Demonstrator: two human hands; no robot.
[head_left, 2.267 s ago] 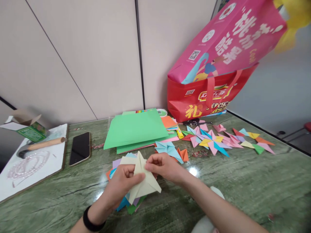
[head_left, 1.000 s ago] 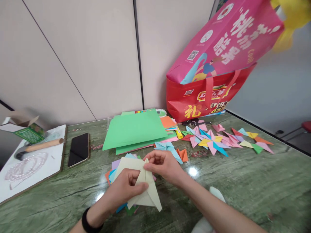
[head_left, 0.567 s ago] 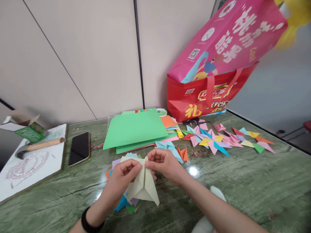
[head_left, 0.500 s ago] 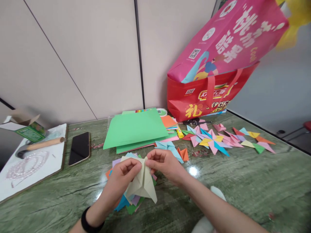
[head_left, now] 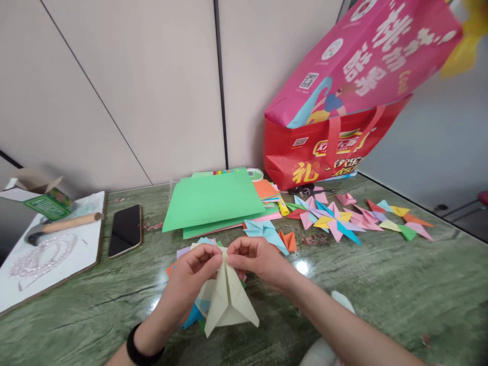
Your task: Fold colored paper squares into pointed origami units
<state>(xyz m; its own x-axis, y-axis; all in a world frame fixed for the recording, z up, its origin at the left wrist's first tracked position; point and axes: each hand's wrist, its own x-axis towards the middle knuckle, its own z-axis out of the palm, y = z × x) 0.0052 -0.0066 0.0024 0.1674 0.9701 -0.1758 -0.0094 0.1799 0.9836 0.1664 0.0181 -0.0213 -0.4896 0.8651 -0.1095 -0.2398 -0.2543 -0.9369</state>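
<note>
Cream folded paper (head_left: 217, 307) is held over coloured sheets (head_left: 192, 316) on the surface (head_left: 400, 284), its narrow end clamped btwn thumb & fingers of both L hand (head_left: 193, 273) and R hand (head_left: 264, 262), one per side, approx. equally close. From the fingertips, the wide end is angled twd the surface's near edge, long axis pointed that way.

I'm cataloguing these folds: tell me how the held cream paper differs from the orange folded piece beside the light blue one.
The cream paper is pinched by the left hand and right hand; the orange folded piece rests on the table. The cream paper looks larger than the orange folded piece. Both show creases.
</note>
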